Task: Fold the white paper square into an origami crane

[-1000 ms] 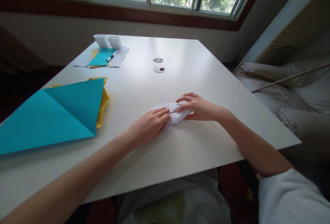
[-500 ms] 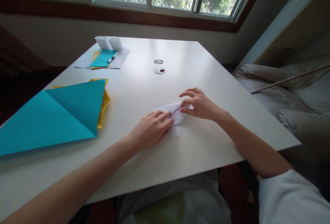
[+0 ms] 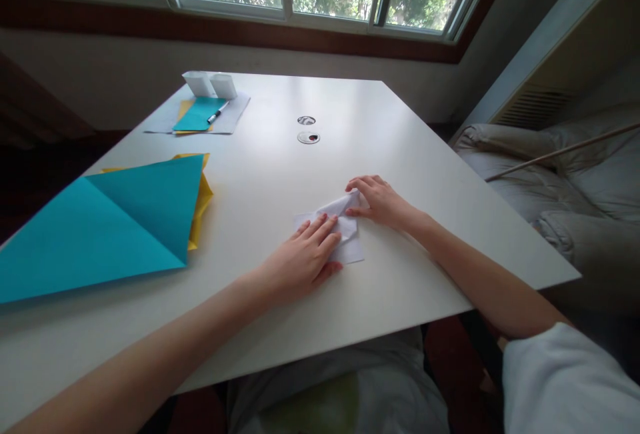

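Note:
A small piece of folded white paper (image 3: 345,227) lies on the white table (image 3: 240,327) in front of me, with creased flaps raised toward its upper right. My left hand (image 3: 313,251) lies flat over its left part, fingers stretched out and pressing down. At the right corner of the paper, my right hand (image 3: 377,201) curls its thumb and fingers around the edge, the fingertips on the far side and the thumb nearer me. The palm of the left hand hides part of the sheet.
Left of my hands lies a large creased blue paper (image 3: 135,221) over a folded yellow paper (image 3: 200,211). Farther back, a pen (image 3: 217,113) rests on blue paper (image 3: 197,114), near two white paper boxes (image 3: 223,85). Round metal fittings (image 3: 309,137) sit in the tabletop.
The white paper has turned slightly and lies flatter. My left hand has spread flatter over it, and the right hand has lowered at its right corner.

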